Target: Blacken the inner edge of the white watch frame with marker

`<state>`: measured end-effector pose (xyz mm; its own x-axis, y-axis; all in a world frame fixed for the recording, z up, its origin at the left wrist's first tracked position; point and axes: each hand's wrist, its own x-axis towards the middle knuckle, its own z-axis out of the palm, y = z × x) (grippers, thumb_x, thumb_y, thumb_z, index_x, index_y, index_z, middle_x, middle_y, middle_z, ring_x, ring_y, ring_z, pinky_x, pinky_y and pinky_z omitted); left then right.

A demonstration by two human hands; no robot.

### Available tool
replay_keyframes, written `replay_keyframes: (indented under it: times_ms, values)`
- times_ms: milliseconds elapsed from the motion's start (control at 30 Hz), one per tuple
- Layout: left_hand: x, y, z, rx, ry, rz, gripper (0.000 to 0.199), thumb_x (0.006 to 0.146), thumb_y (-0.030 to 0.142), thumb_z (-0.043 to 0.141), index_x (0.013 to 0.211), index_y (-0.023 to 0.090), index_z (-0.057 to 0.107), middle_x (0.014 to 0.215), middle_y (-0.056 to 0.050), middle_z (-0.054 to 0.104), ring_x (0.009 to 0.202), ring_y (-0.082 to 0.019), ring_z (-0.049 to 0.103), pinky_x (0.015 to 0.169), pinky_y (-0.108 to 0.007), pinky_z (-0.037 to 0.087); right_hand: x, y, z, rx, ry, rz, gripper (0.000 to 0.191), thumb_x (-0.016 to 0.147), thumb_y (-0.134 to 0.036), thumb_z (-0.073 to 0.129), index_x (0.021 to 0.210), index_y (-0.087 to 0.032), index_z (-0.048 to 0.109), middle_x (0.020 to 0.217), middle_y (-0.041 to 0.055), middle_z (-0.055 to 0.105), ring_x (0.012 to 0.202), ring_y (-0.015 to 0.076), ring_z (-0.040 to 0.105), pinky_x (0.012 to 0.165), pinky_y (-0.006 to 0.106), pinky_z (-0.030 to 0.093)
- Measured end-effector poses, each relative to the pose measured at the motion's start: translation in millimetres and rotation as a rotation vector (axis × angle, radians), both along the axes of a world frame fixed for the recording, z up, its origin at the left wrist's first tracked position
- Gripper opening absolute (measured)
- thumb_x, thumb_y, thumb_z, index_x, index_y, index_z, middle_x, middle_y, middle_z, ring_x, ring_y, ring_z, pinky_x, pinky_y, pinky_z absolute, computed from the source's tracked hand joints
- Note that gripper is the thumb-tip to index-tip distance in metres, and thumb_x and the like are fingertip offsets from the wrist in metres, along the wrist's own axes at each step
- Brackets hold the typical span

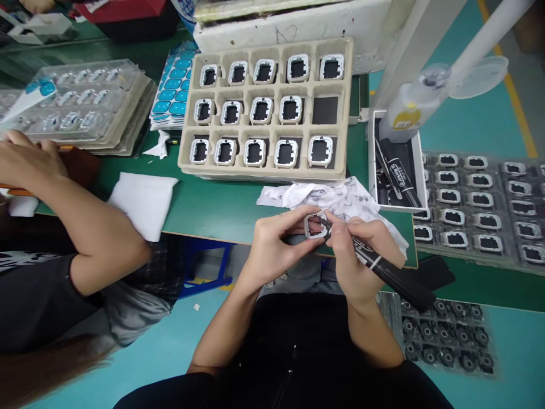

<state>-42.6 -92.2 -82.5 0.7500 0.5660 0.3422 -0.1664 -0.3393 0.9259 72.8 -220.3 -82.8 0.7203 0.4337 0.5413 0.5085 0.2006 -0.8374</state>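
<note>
My left hand [276, 244] pinches a small white square frame [310, 226], like a watch case, by its edges above the bench's front edge. A black marker pen [377, 262] is gripped in my right hand [353, 250], its tip at the frame's right side. Whether the tip touches the frame I cannot tell. Beyond my hands lies a beige compartment tray [266, 128] with similar frames in its pockets; the pocket at the right end of the middle row shows only its dark bottom. A crumpled, stained white cloth [327, 196] lies just behind my hands.
At right, a white box [419, 170] holds markers and a plastic bottle [411, 108]. Clear trays of frames [468, 204] stand beyond it. Stacked clear trays [93, 108], blue sticker sheets [172, 85] and a folded white cloth [142, 201] are left. A co-worker's arm [89, 210] rests there.
</note>
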Motion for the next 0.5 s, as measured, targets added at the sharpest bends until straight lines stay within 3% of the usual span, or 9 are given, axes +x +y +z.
replay_keyframes:
  times_ms: [233,500]
  values:
    - [0.0,2.1,3.8,-0.04,-0.003,-0.021,0.053,0.092,0.009,0.102,0.142,0.015,0.089,0.12,-0.007,0.092,0.104,-0.021,0.093,0.1,-0.023,0.076,0.2,0.0,4.3,-0.042,-0.068,-0.042,0.017,0.108,-0.009,0.084,0.104,-0.02,0.072,0.097,-0.0026,0.081,0.096,0.0155,0.088,0.088,0.024,0.072]
    - [-0.7,-0.1,-0.5,0.059,-0.009,0.018,0.053,0.095,0.007,0.099,0.146,0.019,0.088,0.124,-0.006,0.092,0.104,-0.019,0.093,0.102,-0.024,0.076,0.1,-0.5,3.6,-0.056,-0.115,-0.024,0.017,0.109,-0.007,0.082,0.109,-0.022,0.073,0.098,-0.0022,0.082,0.092,0.0191,0.088,0.092,0.035,0.076]
